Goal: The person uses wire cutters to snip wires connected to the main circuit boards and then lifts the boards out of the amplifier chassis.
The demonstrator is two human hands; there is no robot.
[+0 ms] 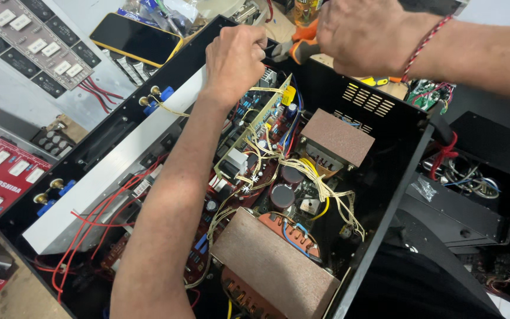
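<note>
An open black amplifier chassis (385,195) lies under me, full of circuit boards, wires and two brown-topped transformers (337,136) (273,260). My left hand (234,59) reaches over the boards to the chassis's far corner with its fingers curled tight; what they pinch is hidden. My right hand (367,32) is just to the right of it, closed on orange-handled pliers (299,48) whose jaws point toward the left hand's fingers. An upright green circuit board (261,115) with a yellow part stands right below the left wrist.
A phone in a yellow case (136,38) lies beyond the chassis. Grey panels with white switches (36,44) and red boxes (1,171) sit at the left. Red wires (101,207) run along a white bar (119,171). Another open black unit (473,177) stands at the right.
</note>
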